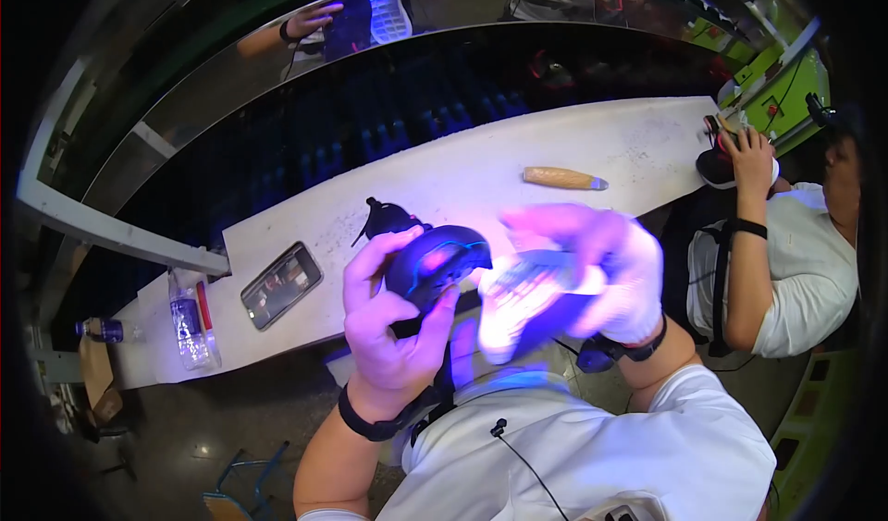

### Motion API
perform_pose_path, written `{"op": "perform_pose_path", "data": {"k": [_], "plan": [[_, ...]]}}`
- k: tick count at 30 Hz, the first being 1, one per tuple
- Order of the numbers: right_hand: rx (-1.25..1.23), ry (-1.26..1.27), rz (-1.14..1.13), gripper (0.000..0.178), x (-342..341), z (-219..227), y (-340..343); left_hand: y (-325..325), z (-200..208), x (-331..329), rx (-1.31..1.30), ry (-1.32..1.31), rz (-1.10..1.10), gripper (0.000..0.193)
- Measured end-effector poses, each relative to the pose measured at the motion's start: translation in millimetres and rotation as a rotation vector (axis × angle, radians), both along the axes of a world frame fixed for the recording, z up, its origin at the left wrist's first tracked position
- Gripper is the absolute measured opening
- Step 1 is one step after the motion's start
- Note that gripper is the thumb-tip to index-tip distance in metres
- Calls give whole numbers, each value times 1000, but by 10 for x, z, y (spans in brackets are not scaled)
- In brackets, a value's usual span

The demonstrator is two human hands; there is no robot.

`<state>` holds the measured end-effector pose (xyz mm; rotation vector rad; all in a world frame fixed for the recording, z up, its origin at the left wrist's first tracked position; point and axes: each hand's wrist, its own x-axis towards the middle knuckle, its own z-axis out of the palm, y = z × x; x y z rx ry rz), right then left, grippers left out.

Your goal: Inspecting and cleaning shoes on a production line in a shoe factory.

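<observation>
Item 1 — dark shoe [437,264], black upper with blue trim, held above the near edge of the bench at the centre of the view. The left hand [387,322] was closed around it from below and behind, thumb and fingers wrapped over the upper, apparently to steady it and turn one side toward the other hand.

Item 2 — right hand [606,276], in a white glove, motion-blurred. It was curled about a pale, flat-looking object [523,294] pressed close against the shoe at 3 o'clock from it; what the object was could not be told through the blur, nor exactly how tight the grip was, though the fingers were folded over it. A dark band sat on each wrist.

Item 3 — white workbench [573,147], scuffed, running from 8 o'clock to 2 o'clock across the frame under violet-blue light. On it:
- a phone [280,284], face up, at 9 o'clock from the shoe, well apart;
- a clear plastic water bottle [191,327] lying near the bench's left end;
- a wooden-handled tool [564,179] at 1 o'clock from the shoe, lying flat, untouched;
- a small black object [388,218] just behind the shoe, at 11 o'clock.

Item 4 — surroundings. A dark recess ran behind the bench, with a long metal rail [120,234] above it. A neighbouring person in a white shirt [805,271] sat at 3 o'clock, one hand [751,156] on a dark shoe of their own. Other hands showed at 12 o'clock, across the line.
</observation>
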<state>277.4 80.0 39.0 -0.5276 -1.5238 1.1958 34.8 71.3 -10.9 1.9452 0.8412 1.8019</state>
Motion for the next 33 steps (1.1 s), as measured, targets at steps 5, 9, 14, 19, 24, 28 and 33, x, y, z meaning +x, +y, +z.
{"op": "perform_pose_path", "data": {"k": [5,9,14,19,24,28,33], "plan": [[-368,178,112,36,-378,-217,-40,-255,97,-186,-145,128,5,37],[-342,253,32,36,-516,-420,-204,-520,135,-172,-265,-39,-83,26],[-4,92,-25,42,-534,-537,-285,-833,30,40,-431,-326,-129,52],[56,41,-15,44,-531,-595,-350,-968,-42,85,-500,-370,-6,53],[50,18,5,43,-497,-622,-416,-962,-42,67,-437,-290,21,52],[50,-4,19,38,-467,-643,-406,-990,-126,40,-383,-299,-11,54],[111,-39,77,36,-436,-613,-318,-998,-95,67,-370,-403,-42,54]]}}
